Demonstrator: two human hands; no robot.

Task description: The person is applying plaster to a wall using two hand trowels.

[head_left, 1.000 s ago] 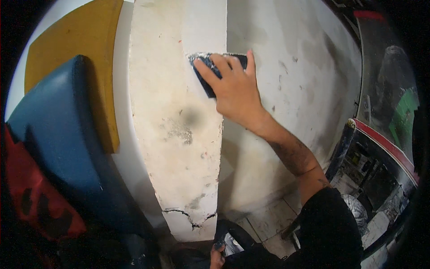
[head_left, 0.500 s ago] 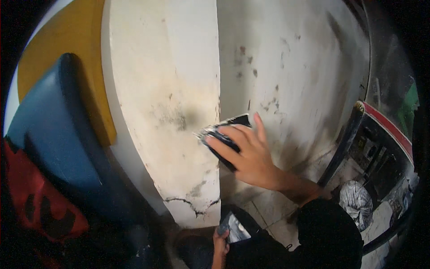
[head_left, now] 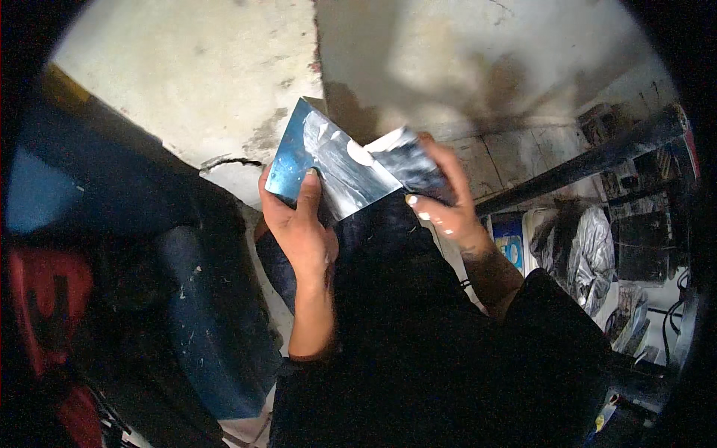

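A shiny flat metal plate [head_left: 347,175], smeared with white putty, is gripped by my left hand [head_left: 295,228], the thumb lying on its face. My right hand [head_left: 455,198] is closed around a dark flat putty scraper [head_left: 420,170] whose blade is coated white. The scraper's edge meets the plate's right side beside a thick white dab; whether they touch is hard to tell. White specks mark my right thumb. Behind the plate rises the corner of a pale, stained wall [head_left: 187,82] with a dark crack [head_left: 233,160] low down.
Dark blue, board-like furniture [head_left: 216,321] stands close on the left, with a red piece [head_left: 48,299] beside it. On the right are a dark bar [head_left: 590,160], a crumpled silvery plastic bag [head_left: 591,257] and cluttered items. Floor tiles [head_left: 500,157] lie behind my right hand.
My right hand has come down off the wall edge with the scraper. My left hand has lifted the plate to meet it. The view has tipped downward.
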